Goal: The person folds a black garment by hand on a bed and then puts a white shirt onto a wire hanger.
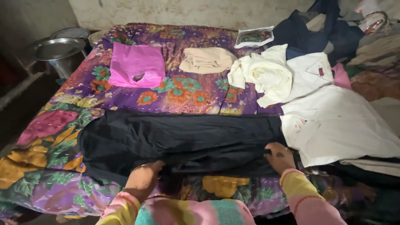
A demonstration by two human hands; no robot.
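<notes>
Head view: a black garment is seen spread flat across a bed, right under both hands.
Left hand: it is pressed down on the near edge of the black garment. The fingers are bent under, so it cannot be told if cloth is pinched or only pushed.
Right hand: it is laid flat and open on the right end of the black garment, fingers spread on the cloth.
Step in hand: the black garment looks like it is being smoothed out flat, and no fold can be seen in it yet.
Next move: a good hold on an edge or corner would be needed, and the cloth must be kept free of bumps.
Bed cover: a purple quilt with big flowers is spread under everything.
Past the hands: a pink piece of cloth and a folded tan cloth are lying on the quilt, well apart from the hands.
Right of the hands: a white shirt is touching the black garment, with a cream cloth bundle behind it.
Room: a metal pot with a lid is seen far off to the left, and a rough pale wall is behind the bed.
</notes>
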